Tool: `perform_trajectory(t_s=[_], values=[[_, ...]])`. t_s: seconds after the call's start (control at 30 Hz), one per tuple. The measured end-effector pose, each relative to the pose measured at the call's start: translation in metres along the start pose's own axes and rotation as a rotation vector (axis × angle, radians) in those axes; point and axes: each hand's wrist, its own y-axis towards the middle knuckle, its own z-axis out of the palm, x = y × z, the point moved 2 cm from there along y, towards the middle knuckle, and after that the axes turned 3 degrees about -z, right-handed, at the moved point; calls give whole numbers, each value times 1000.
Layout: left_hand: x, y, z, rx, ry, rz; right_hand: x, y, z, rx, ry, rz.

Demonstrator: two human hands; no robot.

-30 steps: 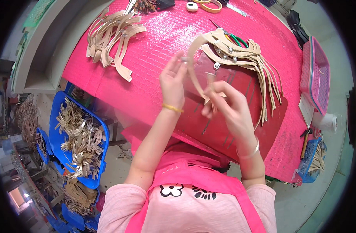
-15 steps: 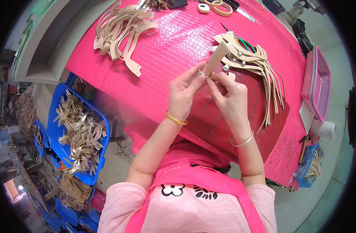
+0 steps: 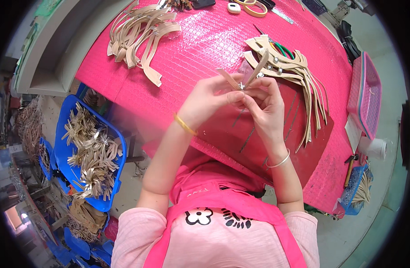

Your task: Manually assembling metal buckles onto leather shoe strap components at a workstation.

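Note:
My left hand and my right hand meet over the front of the table, fingertips pinched together. Between them is a beige strap, its two ends sticking up in a V. A small silvery buckle sits at the strap's bend, partly covered by my fingers. Just beyond my right hand lies a bundle of similar beige straps with silvery buckles, curving over a dark red mat.
Another heap of beige straps lies on the pink table cover at the far left. A blue bin of strap pieces stands left of the table. At the right edge are pink baskets, a white roll and a hammer.
My left hand has turned and its wrist has shifted left and slightly up. The strap, earlier showing one upright end, now shows two ends spread apart, with the buckle more visible.

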Motion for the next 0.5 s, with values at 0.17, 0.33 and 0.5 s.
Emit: perform_trajectory(t_s=[0.17, 0.33, 0.5], values=[[18, -21, 17, 73, -228, -142, -2, -12, -8, -63, -52, -92], [19, -3, 32, -64, -597, -64, 32, -20, -9, -322, -655, -549], [14, -8, 41, -46, -242, -13, 46, 8, -18, -64, -223, -195]])
